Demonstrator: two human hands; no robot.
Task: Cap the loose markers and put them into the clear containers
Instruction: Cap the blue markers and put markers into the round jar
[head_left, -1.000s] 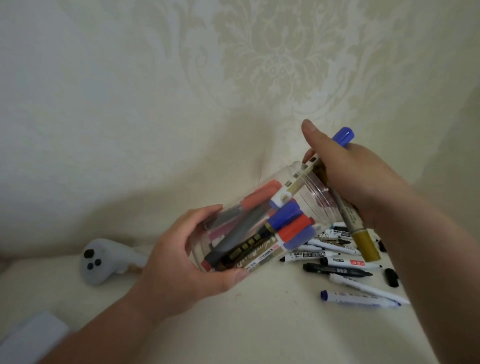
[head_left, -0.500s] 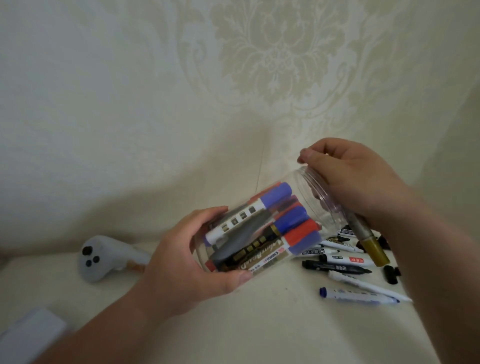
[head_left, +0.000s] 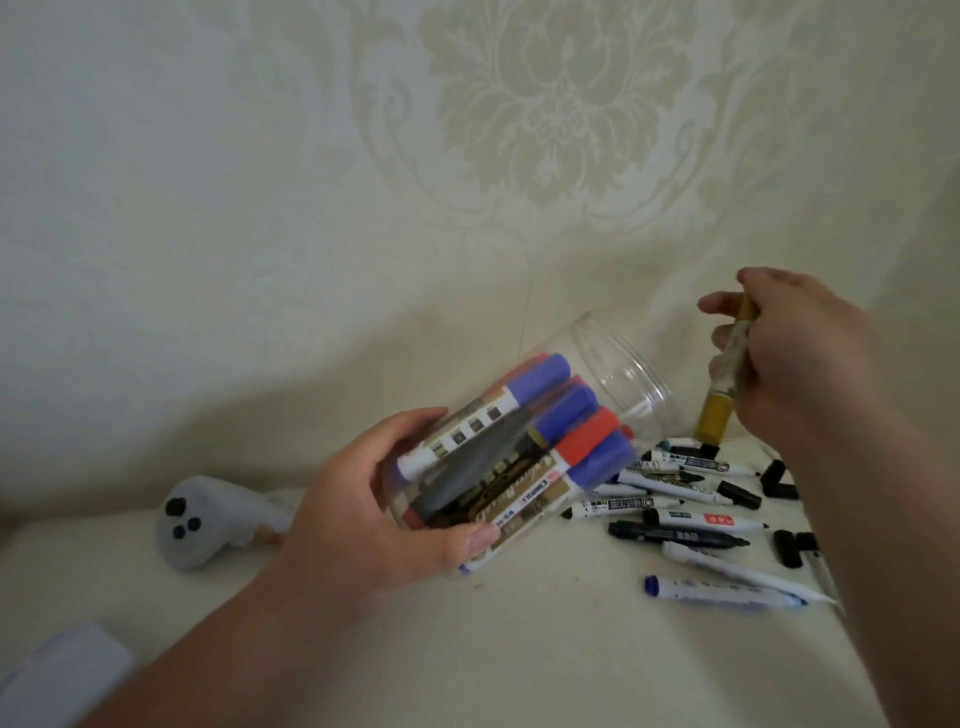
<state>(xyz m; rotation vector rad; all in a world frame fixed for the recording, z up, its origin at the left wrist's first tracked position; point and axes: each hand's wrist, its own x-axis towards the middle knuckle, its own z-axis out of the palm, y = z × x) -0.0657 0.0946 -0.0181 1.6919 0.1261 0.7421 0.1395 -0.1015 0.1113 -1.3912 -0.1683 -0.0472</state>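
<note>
My left hand (head_left: 374, 519) grips a clear plastic jar (head_left: 618, 374) by its base, tilted with the mouth up and to the right. Several capped markers with blue and red caps (head_left: 550, 431) lie inside it. My right hand (head_left: 795, 364) holds a gold-capped marker (head_left: 722, 384) nearly upright, gold cap down, just right of the jar's mouth. Below it a pile of loose markers (head_left: 691, 519) and black caps (head_left: 779, 480) lies on the cream surface.
A white game controller (head_left: 202, 519) rests at the left by the wall. A pale flat object (head_left: 62, 670) sits at the bottom left corner. Patterned cream fabric covers the wall behind. A blue-tipped marker (head_left: 722, 592) lies nearest me in the pile.
My right hand dropped the blue-capped marker into the jar, then pulled away to the right and raised the gold-capped marker upright. The jar stayed tilted in my left hand.
</note>
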